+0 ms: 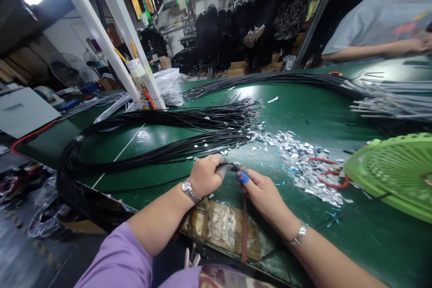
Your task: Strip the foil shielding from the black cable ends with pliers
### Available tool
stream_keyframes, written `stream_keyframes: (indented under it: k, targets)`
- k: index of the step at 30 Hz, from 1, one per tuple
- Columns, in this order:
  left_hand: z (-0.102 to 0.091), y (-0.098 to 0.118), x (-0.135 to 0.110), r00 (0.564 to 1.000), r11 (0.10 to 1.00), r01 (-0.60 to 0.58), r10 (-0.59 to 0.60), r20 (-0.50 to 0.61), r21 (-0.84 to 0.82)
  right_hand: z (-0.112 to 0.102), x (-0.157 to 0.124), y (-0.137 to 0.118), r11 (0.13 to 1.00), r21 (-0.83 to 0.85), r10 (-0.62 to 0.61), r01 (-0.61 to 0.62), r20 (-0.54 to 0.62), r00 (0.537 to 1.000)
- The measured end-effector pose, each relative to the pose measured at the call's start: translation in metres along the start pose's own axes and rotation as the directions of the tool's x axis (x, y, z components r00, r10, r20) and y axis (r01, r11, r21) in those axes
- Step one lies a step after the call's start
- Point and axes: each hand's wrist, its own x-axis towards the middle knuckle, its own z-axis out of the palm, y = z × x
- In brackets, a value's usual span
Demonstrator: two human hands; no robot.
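My left hand (207,174) is closed on a thin black cable (158,184) that trails off to the left over the green table. Close beside it, my right hand (254,186) pinches the end of the same cable; blue tape wraps its thumb. Dark coverings sit on some fingertips. Just beyond my hands lies a thick bundle of black cables (162,147), its cut ends pointing right. Below the hands, a block wrapped in brown tape (226,227) sits at the table edge, with a brown strap (245,229) across it.
Silvery scraps (303,162) are scattered right of my hands, by red-handled pliers (340,182) and a green fan (398,175). White posts (124,31) rise at the left. Opposite, a person in a grey shirt (371,27) works near grey cables (388,99).
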Motion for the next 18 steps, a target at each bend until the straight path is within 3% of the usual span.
stream_keyframes:
  k: [4,7,11,18]
  targets:
    - [-0.002,0.0,0.001,0.996,0.992,0.072,-0.066,0.054,-0.103,-0.002,0.002,-0.001,0.999,-0.032,-0.012,0.012,0.002,1.0]
    - [-0.004,0.003,0.003,0.966,0.907,0.23,-0.171,0.192,-0.353,-0.003,0.003,-0.002,0.998,-0.052,-0.026,0.027,0.024,0.999]
    - [-0.007,0.006,0.008,0.865,0.634,0.49,-0.27,0.422,-0.599,-0.005,0.003,-0.002,0.995,-0.08,-0.048,0.052,0.045,0.998]
    - [-0.011,0.0,0.013,0.651,0.275,0.757,-0.229,0.724,-0.593,-0.008,0.003,0.004,0.976,-0.178,-0.114,0.125,0.069,0.991]
